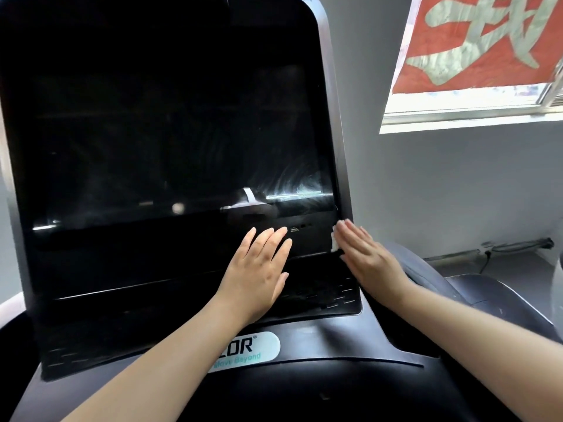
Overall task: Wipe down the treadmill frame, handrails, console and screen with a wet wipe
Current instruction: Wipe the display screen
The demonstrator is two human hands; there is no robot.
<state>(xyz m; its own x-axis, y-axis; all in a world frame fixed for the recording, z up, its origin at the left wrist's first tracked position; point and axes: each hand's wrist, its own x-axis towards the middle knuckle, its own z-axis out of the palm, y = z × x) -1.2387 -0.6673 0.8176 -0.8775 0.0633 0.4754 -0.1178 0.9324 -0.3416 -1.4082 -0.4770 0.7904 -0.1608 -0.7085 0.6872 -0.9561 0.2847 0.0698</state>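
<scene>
Head view: we are pressing the wet wipe [334, 237] under our flat, straight-fingered right hand [370, 258] at the console's [304, 345] lower right, below the screen [170, 141]. Our left hand [259, 269] is resting flat, holding nothing. The wipe looks limp and light, best pinned under the fingers.

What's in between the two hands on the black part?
In the head view, between the left hand and right hand lies bare black console panel, with small ports just above the gap.
</scene>
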